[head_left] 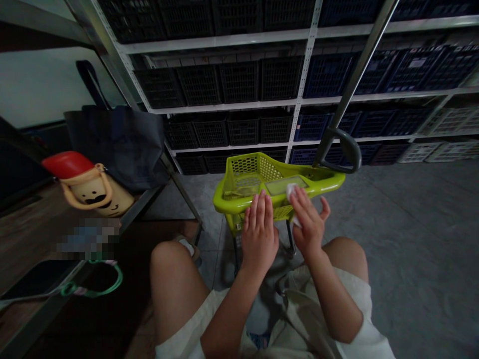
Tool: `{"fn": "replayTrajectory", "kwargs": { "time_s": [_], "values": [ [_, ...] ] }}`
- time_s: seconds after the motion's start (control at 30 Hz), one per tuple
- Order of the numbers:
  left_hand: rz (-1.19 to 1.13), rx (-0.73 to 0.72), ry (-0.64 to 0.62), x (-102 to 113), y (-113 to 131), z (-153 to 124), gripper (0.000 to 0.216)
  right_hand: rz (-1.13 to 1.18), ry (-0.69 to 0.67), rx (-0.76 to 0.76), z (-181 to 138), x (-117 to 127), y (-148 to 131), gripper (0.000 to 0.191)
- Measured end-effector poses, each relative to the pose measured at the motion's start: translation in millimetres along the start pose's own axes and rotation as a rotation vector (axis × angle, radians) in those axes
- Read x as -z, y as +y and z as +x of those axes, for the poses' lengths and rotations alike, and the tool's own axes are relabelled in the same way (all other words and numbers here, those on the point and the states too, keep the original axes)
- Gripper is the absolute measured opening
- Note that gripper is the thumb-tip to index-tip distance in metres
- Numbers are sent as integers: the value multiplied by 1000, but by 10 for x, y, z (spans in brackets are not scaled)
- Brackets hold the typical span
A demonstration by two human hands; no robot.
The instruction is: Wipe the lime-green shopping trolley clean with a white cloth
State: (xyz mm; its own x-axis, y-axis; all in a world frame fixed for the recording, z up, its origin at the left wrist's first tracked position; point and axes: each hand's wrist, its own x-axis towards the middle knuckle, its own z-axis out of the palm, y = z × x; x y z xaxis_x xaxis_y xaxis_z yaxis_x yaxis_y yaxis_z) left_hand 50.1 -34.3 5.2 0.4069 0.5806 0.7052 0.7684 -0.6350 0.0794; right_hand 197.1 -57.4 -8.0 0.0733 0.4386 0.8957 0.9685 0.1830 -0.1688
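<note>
Right grip [309, 224] holds a white wipe [291, 189] at the near rim [279, 201] of the green cart [273, 170] on the floor [411, 224], the left grip [260, 232] flat and apparently empty beside it, so wiping seems in hand, the next stroke likely calling for light, even pressure.

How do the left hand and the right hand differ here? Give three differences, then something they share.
1. The right hand has a crumpled white cloth under its fingers; none shows at the left hand.
2. The right hand's little finger sticks out sideways; the left hand's middle fingers lie close together.
3. The right hand is nearer the grey loop handle than the left hand.

Shared: both are bare, at the yellow-green shopping cart's near rim.
</note>
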Motion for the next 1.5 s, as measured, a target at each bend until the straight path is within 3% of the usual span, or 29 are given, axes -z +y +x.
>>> {"fn": "replayTrajectory", "kwargs": {
  "time_s": [0.1,0.17,0.33,0.43,0.5,0.6,0.67,0.83,0.9,0.97,1.07,1.17,1.23,1.37,1.43,1.5],
  "values": [
    [-8,8,-9,7,19,9,76,-76,212,-270,-21,-26,224,66],
    [-13,17,-7,-1,32,11,76,-90,203,-297,-16,-29,185,68],
    [-10,16,23,-26,18,-2,72,63,-109,105,49,32,-234,70],
    [1,5,11,-8,-3,-5,71,70,-147,174,50,43,-188,69],
    [4,-8,-10,13,-6,0,72,15,-36,51,18,20,-28,70],
    [-2,-8,-24,35,9,10,74,-30,168,-259,-24,-26,124,70],
    [-8,3,-28,31,18,11,75,-12,177,-338,-15,-29,54,71],
    [-18,-2,10,-5,-1,-7,71,95,-156,100,91,44,-306,71],
    [-13,-6,7,-2,-11,-8,72,79,-169,150,97,52,-255,71],
    [-15,-6,-14,13,-9,-1,73,21,-74,65,68,35,-76,72],
    [-25,0,-28,38,13,10,76,-56,141,-223,0,-10,186,70],
    [-20,14,-20,33,32,6,75,-36,175,-374,-34,-31,138,69],
    [-15,13,-8,11,30,-5,73,11,85,-285,-31,-25,-60,71],
    [-11,3,31,-24,-1,-22,69,80,-127,44,-2,-8,-343,72],
    [-11,3,24,-17,-12,-15,70,61,-115,66,9,-11,-265,72],
    [-13,-3,6,1,-9,-1,72,17,0,-48,16,-28,-92,72]
  ]
}}
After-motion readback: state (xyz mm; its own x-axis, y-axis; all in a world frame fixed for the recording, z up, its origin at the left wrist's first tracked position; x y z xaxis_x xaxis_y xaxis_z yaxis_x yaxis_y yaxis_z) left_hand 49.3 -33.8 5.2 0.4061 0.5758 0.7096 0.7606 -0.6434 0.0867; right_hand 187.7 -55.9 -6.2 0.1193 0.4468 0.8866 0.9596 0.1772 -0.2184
